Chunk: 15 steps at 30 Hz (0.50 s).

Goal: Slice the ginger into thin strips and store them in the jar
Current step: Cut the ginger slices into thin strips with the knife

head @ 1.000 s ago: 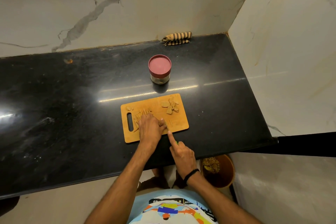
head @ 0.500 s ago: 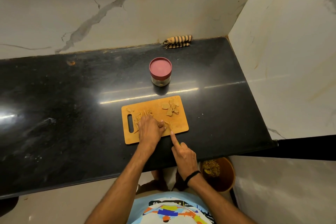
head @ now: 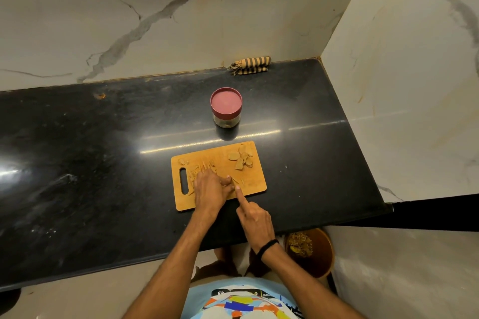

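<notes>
One cutting board [head: 250, 189] on the surface [head: 103, 163], with one red-lidded jar [head: 226, 107] at its 12 o'clock, lid on, contents unclear. Ginger on the board: roughly six slices [head: 241, 159] at 1 o'clock, one strip pile [head: 202, 167] at 10 o'clock. Left hand [head: 210, 189] fingers curled over strips; right hand [head: 255, 217] index straight, rest curled; cannot tell what either holds.

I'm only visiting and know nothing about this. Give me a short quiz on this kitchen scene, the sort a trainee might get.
1. True or false: the jar is closed.
2. The uncut ginger slices lie where on the cutting board? A: far right corner. B: near left corner. C: off it.
3. Which is nearer the board's handle slot, the left hand or the right hand?
Key: 1 true; 2 A; 3 left hand.
</notes>
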Each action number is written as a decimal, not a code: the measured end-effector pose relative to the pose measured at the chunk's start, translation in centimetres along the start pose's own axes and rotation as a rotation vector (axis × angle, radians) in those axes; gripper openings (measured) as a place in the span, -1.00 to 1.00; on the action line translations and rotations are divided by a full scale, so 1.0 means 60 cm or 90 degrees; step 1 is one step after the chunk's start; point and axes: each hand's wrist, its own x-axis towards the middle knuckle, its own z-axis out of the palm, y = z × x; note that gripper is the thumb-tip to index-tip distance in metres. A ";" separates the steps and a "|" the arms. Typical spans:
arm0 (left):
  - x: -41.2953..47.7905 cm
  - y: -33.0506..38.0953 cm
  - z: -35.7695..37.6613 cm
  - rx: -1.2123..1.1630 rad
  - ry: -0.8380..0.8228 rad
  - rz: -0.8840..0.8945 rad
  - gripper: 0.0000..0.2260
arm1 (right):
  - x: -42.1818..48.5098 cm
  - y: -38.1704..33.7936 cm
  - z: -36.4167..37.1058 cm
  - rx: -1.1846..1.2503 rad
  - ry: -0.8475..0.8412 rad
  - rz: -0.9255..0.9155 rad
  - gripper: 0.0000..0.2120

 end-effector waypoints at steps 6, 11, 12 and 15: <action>-0.001 0.013 -0.016 0.019 0.001 0.022 -0.83 | 0.011 -0.004 0.002 -0.059 0.029 -0.003 -0.30; -0.002 0.016 -0.020 0.014 -0.007 0.019 -0.80 | -0.006 0.008 0.001 -0.069 0.035 -0.006 -0.31; -0.003 0.016 -0.018 0.017 -0.005 0.023 -0.81 | -0.001 0.008 0.001 -0.066 0.043 -0.006 -0.32; -0.009 0.015 -0.020 0.007 0.003 0.024 -0.83 | 0.004 0.004 0.000 -0.033 0.044 0.014 -0.33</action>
